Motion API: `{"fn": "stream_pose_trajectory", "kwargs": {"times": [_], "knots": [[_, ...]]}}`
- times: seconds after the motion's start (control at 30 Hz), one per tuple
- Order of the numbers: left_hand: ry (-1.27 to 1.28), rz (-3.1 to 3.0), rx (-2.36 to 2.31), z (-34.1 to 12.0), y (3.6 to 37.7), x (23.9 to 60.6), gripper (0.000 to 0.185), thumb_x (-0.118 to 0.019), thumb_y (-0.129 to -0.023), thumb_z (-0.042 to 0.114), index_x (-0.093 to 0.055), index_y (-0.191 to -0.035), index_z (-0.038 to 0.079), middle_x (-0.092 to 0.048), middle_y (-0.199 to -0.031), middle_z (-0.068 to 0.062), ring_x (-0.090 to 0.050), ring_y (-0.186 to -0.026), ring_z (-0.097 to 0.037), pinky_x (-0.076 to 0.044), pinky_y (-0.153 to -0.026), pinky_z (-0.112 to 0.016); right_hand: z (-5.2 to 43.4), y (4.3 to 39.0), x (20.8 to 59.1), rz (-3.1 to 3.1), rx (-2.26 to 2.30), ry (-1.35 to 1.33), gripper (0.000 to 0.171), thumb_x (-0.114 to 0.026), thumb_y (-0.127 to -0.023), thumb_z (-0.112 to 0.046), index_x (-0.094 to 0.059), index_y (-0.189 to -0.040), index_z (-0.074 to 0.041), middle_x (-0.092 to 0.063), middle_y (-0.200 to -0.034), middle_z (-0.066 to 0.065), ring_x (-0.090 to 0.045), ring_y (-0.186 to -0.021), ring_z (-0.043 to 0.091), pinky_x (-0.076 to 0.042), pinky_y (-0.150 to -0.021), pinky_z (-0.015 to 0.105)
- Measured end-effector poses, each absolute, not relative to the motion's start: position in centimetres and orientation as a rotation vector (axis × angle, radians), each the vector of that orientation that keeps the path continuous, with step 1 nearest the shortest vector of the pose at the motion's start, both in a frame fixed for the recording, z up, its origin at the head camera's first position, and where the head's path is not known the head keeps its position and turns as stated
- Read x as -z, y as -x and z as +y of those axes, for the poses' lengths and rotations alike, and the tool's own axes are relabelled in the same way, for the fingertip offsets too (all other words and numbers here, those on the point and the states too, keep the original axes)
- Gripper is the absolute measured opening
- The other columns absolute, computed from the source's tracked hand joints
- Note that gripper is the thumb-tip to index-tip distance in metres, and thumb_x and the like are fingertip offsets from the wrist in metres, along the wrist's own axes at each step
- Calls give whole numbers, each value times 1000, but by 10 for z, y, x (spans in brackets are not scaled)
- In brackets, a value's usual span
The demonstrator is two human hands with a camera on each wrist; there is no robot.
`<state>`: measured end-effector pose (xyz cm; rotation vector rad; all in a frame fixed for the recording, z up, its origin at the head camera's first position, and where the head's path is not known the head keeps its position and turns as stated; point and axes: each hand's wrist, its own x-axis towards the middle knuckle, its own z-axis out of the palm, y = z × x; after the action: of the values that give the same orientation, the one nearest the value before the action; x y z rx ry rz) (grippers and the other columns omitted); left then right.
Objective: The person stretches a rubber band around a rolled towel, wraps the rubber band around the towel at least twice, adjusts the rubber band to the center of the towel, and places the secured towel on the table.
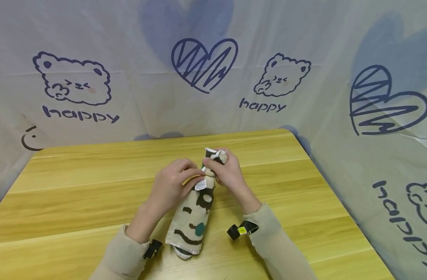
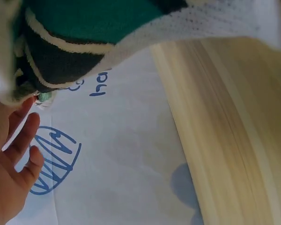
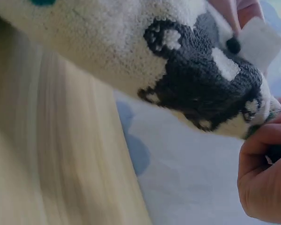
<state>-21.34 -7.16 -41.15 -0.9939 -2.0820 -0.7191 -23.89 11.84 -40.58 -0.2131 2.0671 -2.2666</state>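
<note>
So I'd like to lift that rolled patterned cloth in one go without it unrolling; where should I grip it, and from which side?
Probably grip the rolled cloth around its middle, coming from above. It lies lengthwise on the table, both hands bunch its far end, and the middle is bare.

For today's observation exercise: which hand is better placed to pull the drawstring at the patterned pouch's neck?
Probably the right hand: it already pinches the cord at the pouch top, while the left hand steadies the neck beside it.

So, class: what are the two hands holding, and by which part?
Both hands grip a rolled patterned towel at its far end: the left hand beside the white label, the right hand curled round the tip.
</note>
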Motion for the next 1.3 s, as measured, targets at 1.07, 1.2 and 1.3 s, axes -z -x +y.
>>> {"fn": "stream_pose_trajectory", "kwargs": {"times": [1.07,1.2,1.3], "knots": [[1056,-2499,808,-69,204,411,10,-77,-94,16,-67,-95,13,-61,-96,4,-61,-86,-11,-56,-76,-29,105,242,414,1927,2276,73,19,-70,-95,-7,-58,-109,-5,-47,-60,-7,-34,-39,1,-27,-36,18],[1025,-2526,1025,-73,205,410,10,-72,-98,11,-63,-97,12,-56,-94,4,-56,-83,-10,-53,-73,-28,109,244,415,1862,2286,122,24,-73,-95,-13,-58,-113,-6,-55,-69,-5,-40,-45,3,-31,-40,18],[1014,-2475,1131,-77,206,408,11,-71,-98,7,-61,-97,11,-54,-91,3,-52,-79,-11,-50,-70,-28,114,244,413,1803,2257,218,33,-71,-95,-19,-57,-122,-4,-60,-80,-1,-45,-54,6,-35,-45,18]]}}
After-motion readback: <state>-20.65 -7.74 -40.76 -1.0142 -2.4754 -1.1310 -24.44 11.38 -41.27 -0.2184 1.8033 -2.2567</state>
